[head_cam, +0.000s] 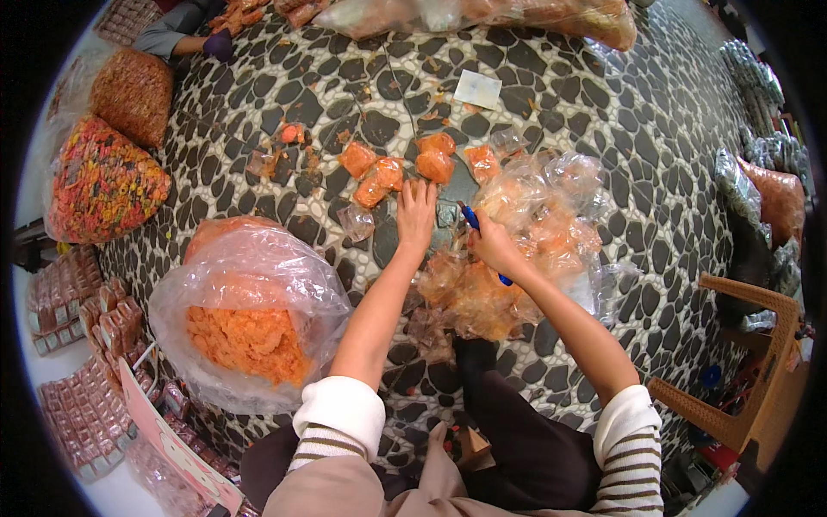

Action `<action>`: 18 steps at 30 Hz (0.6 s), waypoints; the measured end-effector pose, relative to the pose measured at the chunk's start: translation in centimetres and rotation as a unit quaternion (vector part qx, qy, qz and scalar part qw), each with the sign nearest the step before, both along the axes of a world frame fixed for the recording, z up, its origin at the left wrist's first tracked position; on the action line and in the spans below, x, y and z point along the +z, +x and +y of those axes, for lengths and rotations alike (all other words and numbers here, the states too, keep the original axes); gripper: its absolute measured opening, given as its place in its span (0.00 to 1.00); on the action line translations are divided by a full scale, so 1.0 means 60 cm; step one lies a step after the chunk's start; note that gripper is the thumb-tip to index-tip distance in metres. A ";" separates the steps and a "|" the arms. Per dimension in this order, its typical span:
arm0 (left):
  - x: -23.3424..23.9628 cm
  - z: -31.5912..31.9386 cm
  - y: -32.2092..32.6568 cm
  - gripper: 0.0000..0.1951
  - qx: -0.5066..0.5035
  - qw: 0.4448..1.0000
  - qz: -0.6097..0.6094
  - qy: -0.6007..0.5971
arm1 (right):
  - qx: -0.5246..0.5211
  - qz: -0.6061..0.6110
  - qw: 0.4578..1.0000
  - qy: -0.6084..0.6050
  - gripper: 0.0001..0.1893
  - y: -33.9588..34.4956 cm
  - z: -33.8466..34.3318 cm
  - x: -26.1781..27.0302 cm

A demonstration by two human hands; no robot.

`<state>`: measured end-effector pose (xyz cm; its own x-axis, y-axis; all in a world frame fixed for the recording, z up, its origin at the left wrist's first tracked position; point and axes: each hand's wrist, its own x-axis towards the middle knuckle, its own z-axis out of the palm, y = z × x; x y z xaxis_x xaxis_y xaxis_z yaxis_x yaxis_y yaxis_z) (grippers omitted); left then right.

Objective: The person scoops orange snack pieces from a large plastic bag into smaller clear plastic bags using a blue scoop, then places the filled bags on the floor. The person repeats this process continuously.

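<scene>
My left hand [417, 210] reaches forward, its fingertips touching or close beside small clear packets of orange food [386, 173] on the pebble-patterned floor. Whether it grips one cannot be told. Closed around a blue-handled cutting tool [471, 218], my right hand [492, 244] is just to the right, above the edge of a heap of clear, orange-stained plastic wrappers [549, 239]. More orange packets [435, 158] lie ahead of both hands. To the left stands a large open plastic bag [258, 265] with a mass of shredded orange food [249, 342] inside.
Filled bags [106, 184] and stacked packets [81, 413] line the left side. A long plastic sack [478, 16] lies at the far edge. Another person's arm [174, 44] shows at upper left. A brown plastic chair [762, 362] stands at right. A pale paper [478, 89] lies ahead.
</scene>
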<state>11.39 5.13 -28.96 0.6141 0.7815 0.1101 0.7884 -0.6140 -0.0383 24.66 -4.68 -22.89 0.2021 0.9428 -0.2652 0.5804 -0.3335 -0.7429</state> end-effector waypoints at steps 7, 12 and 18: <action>0.047 -0.025 0.023 0.15 0.176 0.898 -0.348 -0.203 | -0.010 0.000 1.000 0.008 0.08 -0.016 0.012 0.086; 0.210 -0.024 -0.030 0.17 0.108 0.637 -0.624 -0.440 | 0.051 -0.207 0.973 0.092 0.11 -0.056 -0.002 0.273; 0.442 -0.061 -0.209 0.18 0.025 0.636 -0.675 -0.374 | 0.131 -0.335 0.904 0.232 0.09 -0.200 -0.028 0.466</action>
